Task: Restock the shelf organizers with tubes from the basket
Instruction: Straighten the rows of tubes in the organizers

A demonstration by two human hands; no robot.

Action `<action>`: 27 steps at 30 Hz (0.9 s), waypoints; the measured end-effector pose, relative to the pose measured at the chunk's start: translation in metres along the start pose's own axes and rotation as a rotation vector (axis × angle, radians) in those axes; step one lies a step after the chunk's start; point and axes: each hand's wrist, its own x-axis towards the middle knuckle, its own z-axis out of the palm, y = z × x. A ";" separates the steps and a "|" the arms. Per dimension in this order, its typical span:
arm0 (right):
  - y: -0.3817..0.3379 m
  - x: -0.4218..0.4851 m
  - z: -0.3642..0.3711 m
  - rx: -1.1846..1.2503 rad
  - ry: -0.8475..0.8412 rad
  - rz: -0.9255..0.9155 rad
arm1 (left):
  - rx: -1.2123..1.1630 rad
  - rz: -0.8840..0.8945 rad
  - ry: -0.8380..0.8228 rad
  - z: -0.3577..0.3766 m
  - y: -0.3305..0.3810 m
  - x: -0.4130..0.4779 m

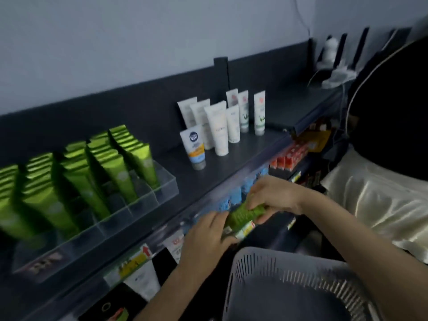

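Both my hands hold a bunch of green tubes (240,215) just in front of the shelf edge, above the grey slotted basket (254,269). My left hand (206,237) grips the lower left end. My right hand (271,195) curls over the upper right end. How many tubes are in the bunch is blurred. A clear acrylic shelf organizer (148,198) stands on the dark shelf at the left, its rows filled with several upright green tubes (120,172). The basket's inside is dark and I cannot see its contents.
Several white tubes (220,126) stand loose on the dark shelf (231,158) right of the organizer. Price labels run along the shelf's front rail (139,258). Lower shelves hold red and blue packs (287,158). A person in black and cream clothing (382,181) stands at the right.
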 end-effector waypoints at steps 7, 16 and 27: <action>-0.103 -0.016 0.038 0.091 0.020 -0.307 | -0.052 -0.129 0.234 -0.096 -0.028 0.003; -0.199 -0.002 0.145 -0.532 0.180 -0.910 | -0.111 -0.209 0.360 -0.195 -0.091 -0.056; -0.245 0.059 0.270 -0.805 0.217 -1.039 | -0.005 -0.543 0.397 -0.237 -0.179 -0.128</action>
